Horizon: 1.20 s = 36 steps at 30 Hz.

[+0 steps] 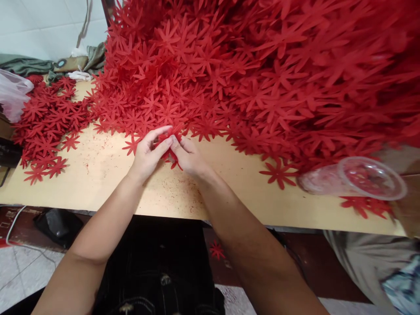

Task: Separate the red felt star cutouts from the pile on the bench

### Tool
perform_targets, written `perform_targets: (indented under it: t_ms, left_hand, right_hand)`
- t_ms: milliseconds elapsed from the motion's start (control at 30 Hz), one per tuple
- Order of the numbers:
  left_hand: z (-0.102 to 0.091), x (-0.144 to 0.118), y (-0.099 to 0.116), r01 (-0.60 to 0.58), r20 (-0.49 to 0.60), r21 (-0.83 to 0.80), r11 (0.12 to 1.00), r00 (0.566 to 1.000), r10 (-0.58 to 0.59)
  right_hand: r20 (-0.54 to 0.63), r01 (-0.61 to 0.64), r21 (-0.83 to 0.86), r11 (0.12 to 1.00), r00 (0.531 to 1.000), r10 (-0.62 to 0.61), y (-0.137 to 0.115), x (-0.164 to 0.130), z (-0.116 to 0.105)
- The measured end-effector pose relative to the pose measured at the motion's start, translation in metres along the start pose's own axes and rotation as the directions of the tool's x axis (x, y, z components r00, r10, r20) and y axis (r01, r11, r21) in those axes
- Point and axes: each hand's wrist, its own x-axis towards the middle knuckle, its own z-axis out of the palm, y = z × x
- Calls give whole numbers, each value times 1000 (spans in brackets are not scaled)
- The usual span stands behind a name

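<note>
**Together on one red flower at the pile's edge**

Right at the middle of the worktop (98,175) our two hands meet. Our left hand (148,153) has its fingers curled, thumb and forefinger pinched on a red flower cutout (173,158), and our right hand (189,156) grips the same piece from the other side, fingertips closed against it. The cutout sits between the hands, just above the worktop and touching the near edge of the big heap; how many layers we hold we cannot tell.

Just beyond our fingers rises the large pile of red flower cutouts (262,74), spilling from the far right down to the worktop. A smaller, flatter spread of flowers (49,122) lies to our left, near a clear plastic bag (11,94). One loose flower (278,173) rests to the right, beside a clear plastic cup (357,177) lying on its side. Red crumbs dust the wood around our hands. Another flower (216,250) lies on the floor below, between our forearms.
</note>
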Motion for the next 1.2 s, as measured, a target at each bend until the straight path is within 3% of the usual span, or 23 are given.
perform_targets:
  t_ms: [200, 367, 600, 767, 900, 1033, 1200]
  left_hand:
    - [-7, 10, -5, -28, -121, -104, 994, 992, 15]
    - [-16, 16, -8, 35, -232, -191, 981, 970, -80]
    - [-14, 14, -6, 55, -137, -188, 981, 987, -81]
    - [-12, 11, -6, 80, -147, -181, 980, 983, -107]
    - [-9, 9, -7, 100, -73, -113, 989, 991, -108]
    - [-6, 8, -9, 86, 36, -162, 983, 996, -81]
    - [-6, 7, -12, 92, 57, -167, 982, 995, -83]
  right_hand:
    - [-4, -71, -3, 997, 997, 71, -7, -7, 1]
    - [-39, -91, 57, 994, 995, 93, -6, -5, 0]
    - [-144, -107, 108, 988, 982, 122, -1, -2, -12]
    - [-208, -17, 77, 997, 978, 33, -2, 0, -13]
    - [-265, 19, 137, 990, 964, 18, -8, 1, -8]
    - [-262, -22, 132, 991, 963, 56, -14, 0, -6]
    - [-280, -58, 28, 998, 958, 64, -16, 0, -8]
